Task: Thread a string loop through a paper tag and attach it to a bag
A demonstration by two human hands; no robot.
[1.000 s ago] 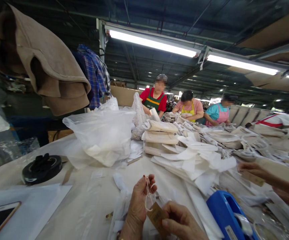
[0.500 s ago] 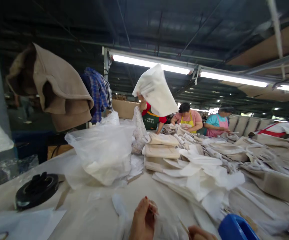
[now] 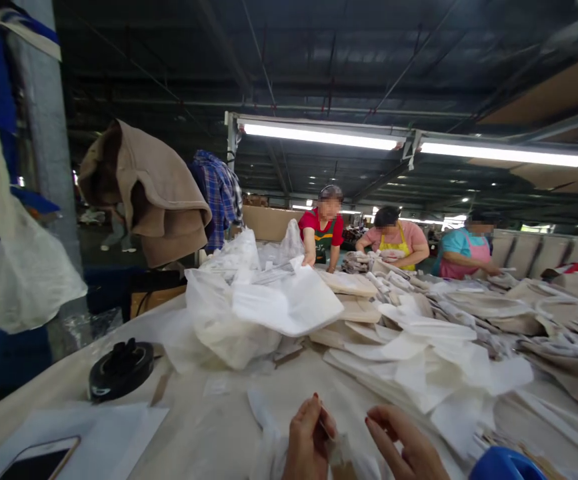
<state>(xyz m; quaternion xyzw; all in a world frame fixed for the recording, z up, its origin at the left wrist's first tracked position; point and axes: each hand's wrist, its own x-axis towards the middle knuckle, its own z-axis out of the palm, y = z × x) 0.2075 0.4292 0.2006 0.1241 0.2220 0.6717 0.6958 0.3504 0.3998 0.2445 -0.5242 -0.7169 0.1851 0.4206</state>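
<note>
Low in the middle of the head view, my left hand (image 3: 311, 437) is closed, its fingertips pinched on thin clear plastic (image 3: 339, 448). A small tan patch shows under or inside that plastic, cut off by the frame's bottom edge. My right hand (image 3: 409, 441) hovers just to the right, fingers curved and slightly parted, with nothing visible in them. To the left of my left hand lies a narrow whitish strip (image 3: 263, 417) on the pale tabletop (image 3: 209, 420).
Ahead are stacked beige fabric pieces (image 3: 353, 310), white sheets (image 3: 419, 367) and a plastic bag (image 3: 239, 340). A black round object (image 3: 121, 373) and a phone (image 3: 39, 460) lie left. A blue object (image 3: 506, 465) is by my right hand. Several co-workers stand across the table.
My right hand has risen into view and come closer to my left. The view has swung left, bringing the phone in. A co-worker has lowered a white sheet onto the plastic bag.
</note>
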